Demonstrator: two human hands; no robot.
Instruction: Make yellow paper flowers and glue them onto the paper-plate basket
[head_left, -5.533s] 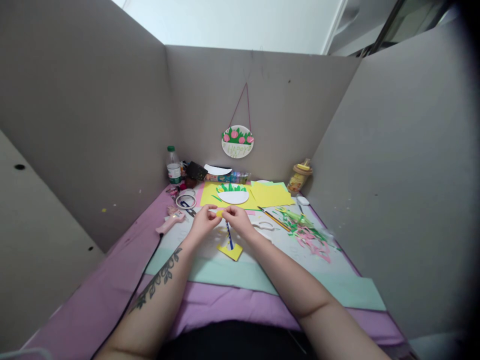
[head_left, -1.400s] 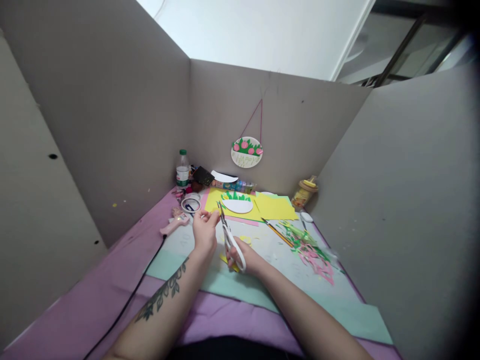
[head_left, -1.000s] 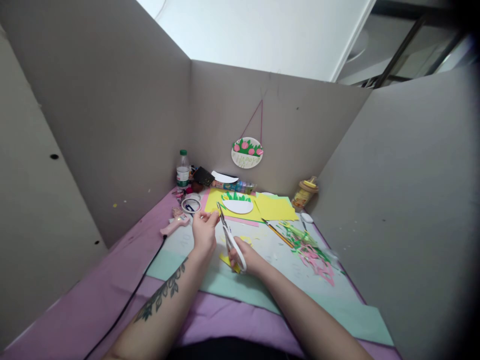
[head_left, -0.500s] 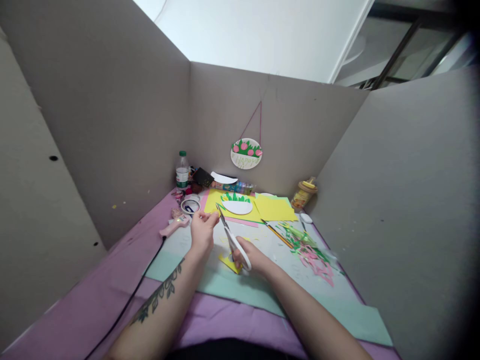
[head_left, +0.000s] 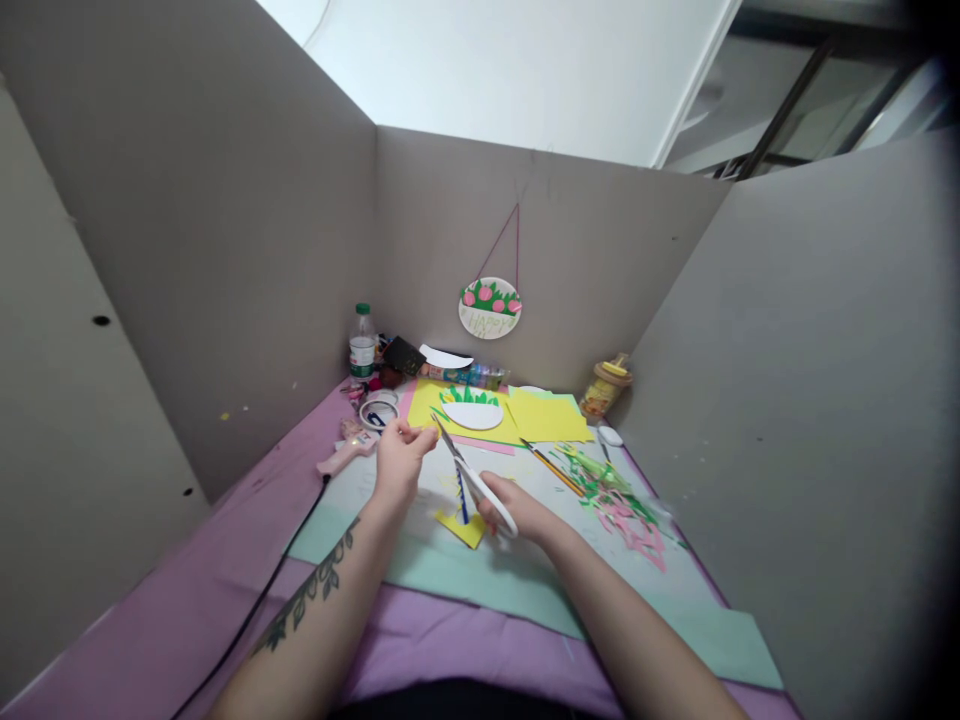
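My left hand [head_left: 401, 462] is closed in a pinch over the work mat, fingertips pointing right. A small yellow bit of paper seems to show at its fingertips, mostly hidden. White-handled scissors [head_left: 471, 477] are gripped in my right hand [head_left: 514, 505]; their blades point up and left, close to the left fingertips. Below the scissors lie a blue pen [head_left: 462, 500] and a yellow paper scrap [head_left: 472, 533]. Beyond my hands, a white half plate [head_left: 474, 416] with green paper leaves rests on yellow paper [head_left: 421, 412].
A pink glue gun [head_left: 346, 455] with a black cord, tape rolls [head_left: 377, 411] and a bottle [head_left: 362, 350] stand left. To the right are a pencil [head_left: 559, 470], paper scraps [head_left: 626, 515] and a cup [head_left: 604, 390]. A decorated plate [head_left: 490, 310] hangs on the back wall.
My right hand and the scissors' handles have shifted slightly right and the blades look less apart from my left fingertips' level. The blue pen beneath now shows. My left hand stays pinched.
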